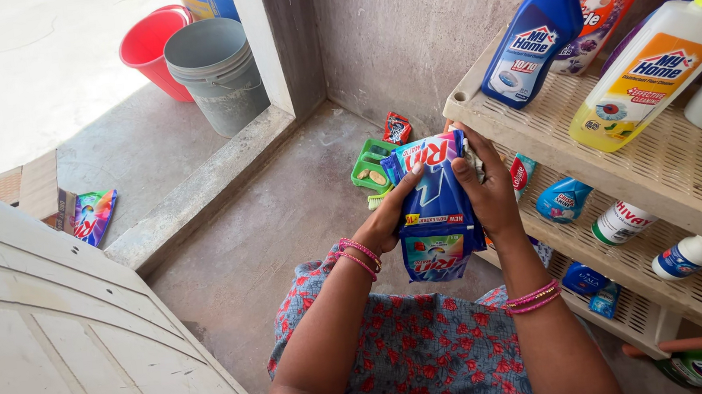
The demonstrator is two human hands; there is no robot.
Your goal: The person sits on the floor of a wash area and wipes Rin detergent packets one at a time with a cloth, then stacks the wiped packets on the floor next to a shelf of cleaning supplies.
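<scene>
Both of my hands hold a stack of blue detergent packets (433, 206) in front of me, above the concrete floor. My left hand (389, 215) grips the stack's left edge with the thumb laid across the front. My right hand (486, 191) clasps the right edge, fingers wrapped behind. The stack hangs close to the left end of a beige plastic rack (652, 170). Pink bangles circle both wrists.
Cleaner bottles lie on the rack's shelves: a blue one (543, 25), a yellow one (651, 78), smaller white ones lower. A green tray (370, 164) and a red packet (397, 128) lie by the wall. Red (146, 49) and grey buckets (218, 72) stand outside. A white door (53, 341) is left.
</scene>
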